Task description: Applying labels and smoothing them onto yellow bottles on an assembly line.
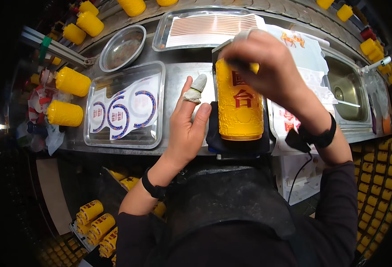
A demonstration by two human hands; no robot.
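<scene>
A yellow embossed bottle (241,120) with red characters down its front lies on a dark cloth (213,141) at the middle of the bench. My right hand (271,58) is over its far end, partly smeared by motion. Its fingers are curled around something dark that I cannot make out, and they hide the bottle's top. To the left of the bottle, my left hand (188,127) is held with fingers stretched and thumb apart, holding nothing. A pale finger cot (198,84) with a rolled edge covers one of its fingers.
Left is a clear tray (158,102) of blue-edged decal sheets, with a metal bowl (123,48) behind. A tray (161,33) with a striped sheet stands at the back. Right are printed sheets (309,58) and a sink (349,95). More yellow bottles (65,113) stand around.
</scene>
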